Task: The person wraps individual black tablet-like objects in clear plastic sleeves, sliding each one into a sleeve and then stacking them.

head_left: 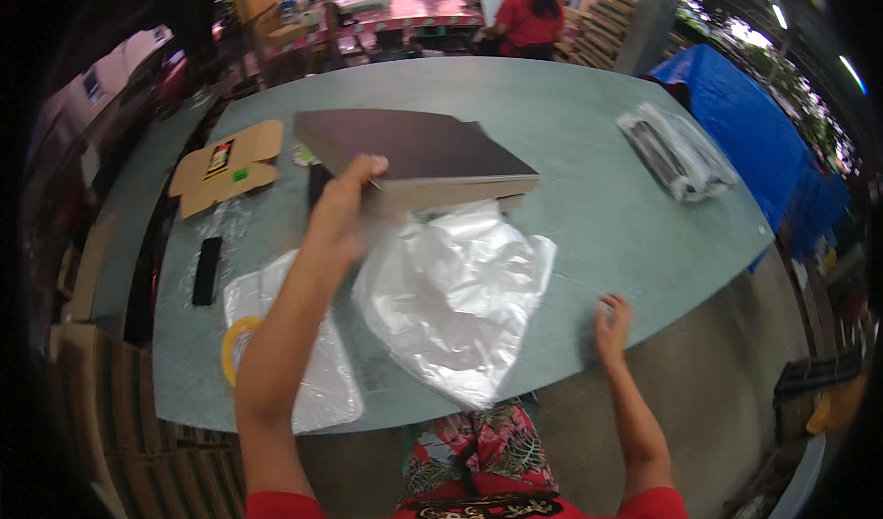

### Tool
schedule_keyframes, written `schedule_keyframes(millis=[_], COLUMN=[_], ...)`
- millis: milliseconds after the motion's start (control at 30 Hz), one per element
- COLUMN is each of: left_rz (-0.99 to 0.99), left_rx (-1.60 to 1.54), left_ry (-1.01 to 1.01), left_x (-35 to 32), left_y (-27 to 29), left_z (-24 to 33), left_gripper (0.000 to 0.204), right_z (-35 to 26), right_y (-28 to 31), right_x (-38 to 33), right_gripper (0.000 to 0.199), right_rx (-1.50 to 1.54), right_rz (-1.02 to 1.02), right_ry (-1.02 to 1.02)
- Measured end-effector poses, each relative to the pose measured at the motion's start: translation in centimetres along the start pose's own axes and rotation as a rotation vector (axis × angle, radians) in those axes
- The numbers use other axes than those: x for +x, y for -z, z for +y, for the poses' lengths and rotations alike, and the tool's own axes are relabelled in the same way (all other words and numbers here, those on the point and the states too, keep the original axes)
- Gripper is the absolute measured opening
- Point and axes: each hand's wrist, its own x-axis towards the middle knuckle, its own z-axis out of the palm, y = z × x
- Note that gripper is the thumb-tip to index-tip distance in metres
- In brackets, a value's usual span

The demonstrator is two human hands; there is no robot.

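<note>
While the left hand [345,208] clamps the near edge of the dark flat box [414,156] above the clear plastic bag [455,298], the right hand [613,324] presses flat, fingers spread, by the table's front edge [644,271], bare tabletop around it.

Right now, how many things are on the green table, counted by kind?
Dark brown box, held by the left hand: 1
Clear plastic bags, empty: 2
Wrapped black item: 1
Flat cardboard box: 1
Yellow tape roll: 1
Black bar: 1
Total: 7
</note>
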Motion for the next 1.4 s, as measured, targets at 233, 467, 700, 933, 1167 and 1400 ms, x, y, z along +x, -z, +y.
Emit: schedule_keyframes(millis=[233, 467, 700, 933, 1167, 1400], left_rz=[0.010, -0.045, -0.201, 0.015, 0.024, -0.061], left_rx=[-0.045, 0.436, 0.188, 0.792, 0.845, 1.183], left_ry=[-0.180, -0.466, 0.230, -0.255, -0.141, -0.052], left_x=[-7.8, -16.4, -18.8, -23.3, -28.1, -27.7], left_y=[-8.4, -9.8, 2.1, 0.6, 7.0, 7.9], left_z=[-9.3, -13.9, -8.3, -15.8, -23.5, -24.2], left_gripper=[0.036, 0.070, 0.063, 0.081, 0.072, 0.086], right_z=[-14.5, -12.1, -9.0, -9.1, -9.1, -9.0], right_y=[-2.4, -4.1, 4.4, 8.9, 8.3, 5.3], right_x=[9.4, 8.5, 5.2, -0.2, -5.7, -6.8], right_gripper=[0.082, 0.051, 0.053, 0.075, 0.074, 0.078], right_rx=[2.110, 2.098, 1.775, 1.419, 1.187, 1.210], right_rz=[-0.808, -0.701, -0.574, -0.805, -1.028, -0.673], right_ry=[-0.882, -0.928, -0.876, -0.178, -0.119, -0.379])
